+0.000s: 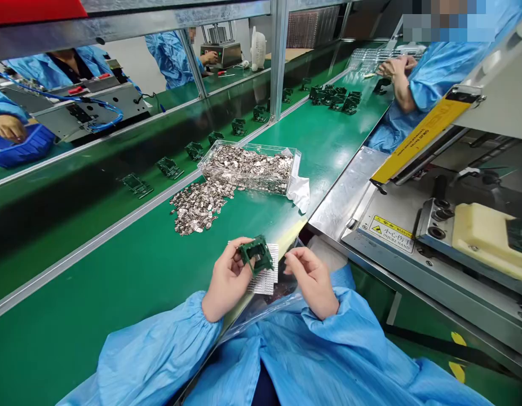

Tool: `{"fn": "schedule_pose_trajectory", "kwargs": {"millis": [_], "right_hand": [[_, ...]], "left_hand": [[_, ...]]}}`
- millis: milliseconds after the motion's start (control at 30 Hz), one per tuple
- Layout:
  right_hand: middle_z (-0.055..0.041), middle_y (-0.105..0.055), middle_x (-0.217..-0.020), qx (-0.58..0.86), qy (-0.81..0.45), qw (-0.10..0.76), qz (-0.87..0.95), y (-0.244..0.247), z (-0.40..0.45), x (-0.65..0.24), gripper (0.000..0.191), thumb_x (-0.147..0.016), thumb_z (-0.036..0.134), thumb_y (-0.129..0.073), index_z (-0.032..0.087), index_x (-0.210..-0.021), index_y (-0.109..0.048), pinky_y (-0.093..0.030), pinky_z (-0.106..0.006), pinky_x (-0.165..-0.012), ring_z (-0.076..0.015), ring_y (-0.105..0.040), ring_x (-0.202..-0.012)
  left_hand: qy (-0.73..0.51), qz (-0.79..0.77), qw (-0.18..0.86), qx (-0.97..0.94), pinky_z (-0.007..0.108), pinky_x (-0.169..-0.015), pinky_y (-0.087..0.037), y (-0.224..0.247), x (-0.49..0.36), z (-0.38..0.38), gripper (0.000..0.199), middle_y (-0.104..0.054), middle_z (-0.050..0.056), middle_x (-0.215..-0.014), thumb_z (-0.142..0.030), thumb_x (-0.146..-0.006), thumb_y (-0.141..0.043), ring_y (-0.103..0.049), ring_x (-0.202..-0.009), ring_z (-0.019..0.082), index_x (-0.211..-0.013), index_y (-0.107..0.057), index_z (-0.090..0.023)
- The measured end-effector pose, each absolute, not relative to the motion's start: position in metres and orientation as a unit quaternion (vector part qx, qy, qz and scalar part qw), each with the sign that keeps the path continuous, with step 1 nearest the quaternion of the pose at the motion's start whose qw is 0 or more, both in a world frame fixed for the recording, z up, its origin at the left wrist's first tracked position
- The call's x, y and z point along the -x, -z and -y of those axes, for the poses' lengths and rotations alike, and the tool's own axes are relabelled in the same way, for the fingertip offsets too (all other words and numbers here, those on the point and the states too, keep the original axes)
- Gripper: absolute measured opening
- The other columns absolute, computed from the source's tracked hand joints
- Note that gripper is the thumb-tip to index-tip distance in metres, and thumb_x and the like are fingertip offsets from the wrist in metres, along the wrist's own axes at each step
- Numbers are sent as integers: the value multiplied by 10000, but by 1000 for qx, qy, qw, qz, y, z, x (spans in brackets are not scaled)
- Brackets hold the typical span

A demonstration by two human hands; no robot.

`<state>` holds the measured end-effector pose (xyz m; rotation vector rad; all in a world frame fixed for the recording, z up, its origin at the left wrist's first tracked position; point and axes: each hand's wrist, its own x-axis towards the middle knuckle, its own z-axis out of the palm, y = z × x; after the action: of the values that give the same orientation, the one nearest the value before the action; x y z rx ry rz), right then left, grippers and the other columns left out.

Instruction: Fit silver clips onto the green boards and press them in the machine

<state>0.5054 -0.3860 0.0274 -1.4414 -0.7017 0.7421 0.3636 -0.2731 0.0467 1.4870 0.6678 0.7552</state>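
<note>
My left hand (228,277) grips a dark green plastic frame (261,258) with an open middle, tilted above the table's near edge. Under that frame lies a pale, striped sheet or strip stack (267,285), partly covered by it. To the right, a short gap away from the frame, is my right hand (314,282). Its thumb and fingertips are pinched together, and anything between them is too small to make out. Beyond my hands, a heap of small silvery metal pieces (197,211) rests on the green tabletop (155,270).
A clear plastic box (288,180) of metal pieces stands behind the heap. Several green frames (134,184) line the belt at left; more (335,97) are clustered farther back. A press machine (413,225) borders the right side. A co-worker's hands (398,70) are at far right.
</note>
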Motion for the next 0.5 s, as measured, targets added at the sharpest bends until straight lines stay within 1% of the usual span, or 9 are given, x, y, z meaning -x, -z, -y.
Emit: {"fn": "schedule_pose_trajectory", "kwargs": {"millis": [33, 100, 200, 367, 500], "right_hand": [[-18, -596, -688, 645, -330, 618, 306, -21, 392, -508, 402, -848, 578, -603, 180, -815, -643, -487, -268, -577, -148, -545, -607], [-20, -614, -678, 642, -383, 577, 328, -8, 400, -507, 436, -840, 607, -597, 178, -804, -664, -486, -268, -569, -152, -556, -602], [-17, -639, -675, 580, -456, 559, 378, 11, 400, -497, 452, -835, 622, -595, 181, -768, -665, -494, -273, -597, -158, -582, -619], [-11, -608, -598, 564, -433, 567, 416, 24, 390, -489, 508, -890, 626, -507, 180, -689, -646, -467, -253, -538, -148, -560, -558], [-27, -607, -616, 574, -399, 550, 457, 26, 392, -495, 539, -917, 615, -456, 183, -651, -640, -456, -271, -563, -159, -568, -584]], "left_hand": [[-328, -295, 633, -636, 273, -732, -562, -45, -367, 271, 365, -653, 61, -950, -328, -802, -689, -644, -830, 166, -1109, -555, -182], [-325, -301, 648, -619, 292, -747, -573, -39, -373, 266, 400, -653, 64, -951, -342, -784, -703, -652, -841, 173, -1107, -535, -177], [-318, -294, 658, -616, 300, -771, -574, -28, -381, 261, 415, -651, 59, -958, -317, -760, -715, -657, -865, 173, -1101, -525, -176], [-320, -292, 646, -629, 298, -795, -569, -22, -382, 258, 392, -652, 58, -971, -307, -781, -687, -659, -873, 165, -1115, -527, -178], [-317, -299, 642, -630, 298, -797, -566, -24, -381, 259, 393, -648, 53, -964, -315, -776, -695, -655, -849, 159, -1106, -532, -178]]}}
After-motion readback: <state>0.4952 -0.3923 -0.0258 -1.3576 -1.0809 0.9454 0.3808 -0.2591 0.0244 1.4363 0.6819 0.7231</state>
